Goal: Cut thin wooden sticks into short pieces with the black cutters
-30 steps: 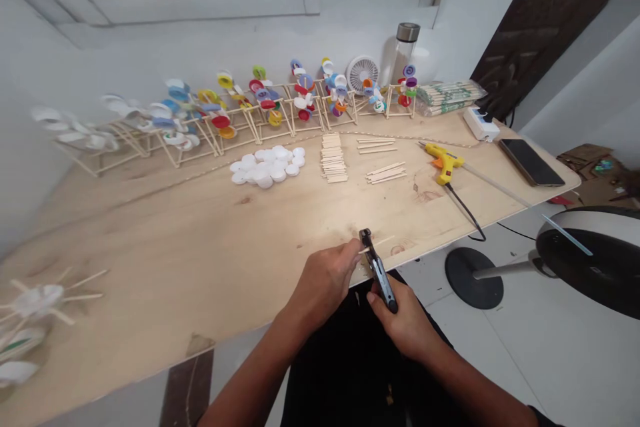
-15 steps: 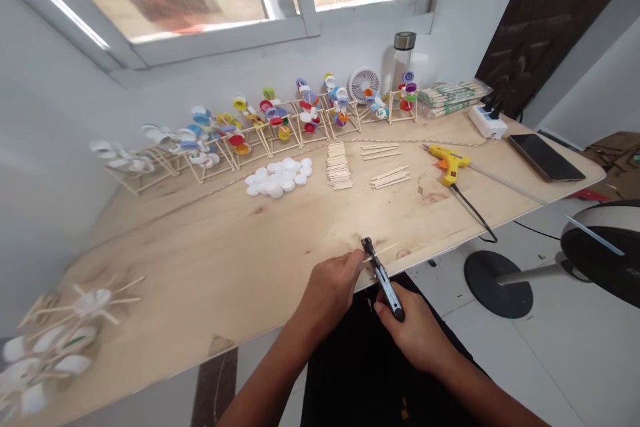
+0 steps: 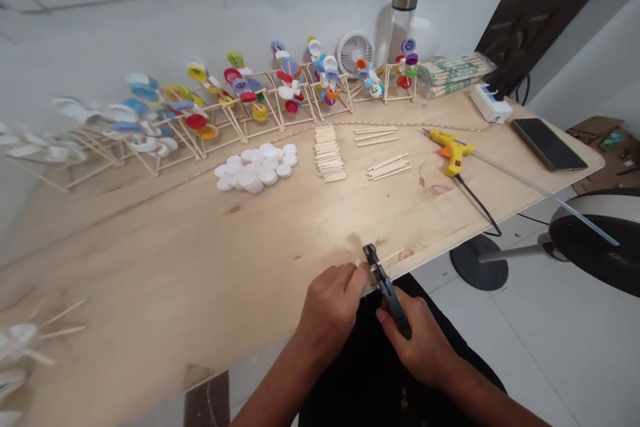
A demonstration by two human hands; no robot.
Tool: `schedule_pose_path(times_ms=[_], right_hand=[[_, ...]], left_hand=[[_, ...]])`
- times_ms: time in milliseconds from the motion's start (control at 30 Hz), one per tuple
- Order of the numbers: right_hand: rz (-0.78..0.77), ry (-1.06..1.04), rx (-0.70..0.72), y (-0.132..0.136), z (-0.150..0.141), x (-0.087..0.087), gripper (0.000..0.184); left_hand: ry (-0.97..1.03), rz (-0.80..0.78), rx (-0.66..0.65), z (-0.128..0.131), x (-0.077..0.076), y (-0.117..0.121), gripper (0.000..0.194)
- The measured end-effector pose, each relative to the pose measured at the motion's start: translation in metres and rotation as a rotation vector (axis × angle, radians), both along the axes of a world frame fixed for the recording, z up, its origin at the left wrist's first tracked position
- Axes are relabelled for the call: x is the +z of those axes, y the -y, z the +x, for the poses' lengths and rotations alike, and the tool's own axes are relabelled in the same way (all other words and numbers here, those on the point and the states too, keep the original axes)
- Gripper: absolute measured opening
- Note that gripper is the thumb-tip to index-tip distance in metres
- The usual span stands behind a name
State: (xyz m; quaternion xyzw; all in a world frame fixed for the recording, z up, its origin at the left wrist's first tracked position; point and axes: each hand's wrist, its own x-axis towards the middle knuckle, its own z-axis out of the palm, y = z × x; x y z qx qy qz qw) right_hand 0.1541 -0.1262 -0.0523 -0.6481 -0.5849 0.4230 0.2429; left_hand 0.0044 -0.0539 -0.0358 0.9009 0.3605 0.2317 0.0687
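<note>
Black pliers in the right hand clamp a wooden stick, which the left hand holds over the desk edge; many cap frames stand finished at back, while white caps and sticks lie loose.

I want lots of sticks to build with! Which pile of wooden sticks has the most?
The tall stack beside the white caps; the back pile and front pile on its right hold only a few.

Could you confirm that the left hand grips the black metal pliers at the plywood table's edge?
No: the right hand, not the left hand, grips the black metal pliers at the plywood table's edge, as the head view shows.
</note>
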Motion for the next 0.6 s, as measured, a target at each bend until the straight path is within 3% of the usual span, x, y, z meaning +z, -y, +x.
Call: schedule_pose_path(times_ms=[133, 300, 500, 600], right_hand=[[0.009, -0.023, 0.006, -0.001, -0.002, -0.002, 0.009], [0.035, -0.01, -0.029, -0.001, -0.002, 0.001, 0.007], [-0.003, -0.089, -0.05, 0.001, 0.003, 0.007, 0.007], [-0.055, -0.112, -0.032, 0.001, 0.005, 0.007, 0.008]], left_hand=[[0.061, 0.021, -0.027, 0.0, -0.002, -0.005, 0.024], [0.146, -0.077, -0.002, -0.001, -0.002, -0.001, 0.018], [0.43, -0.507, 0.218, -0.005, 0.009, 0.015, 0.015], [0.547, -0.69, 0.24, -0.003, 0.013, 0.016, 0.017]])
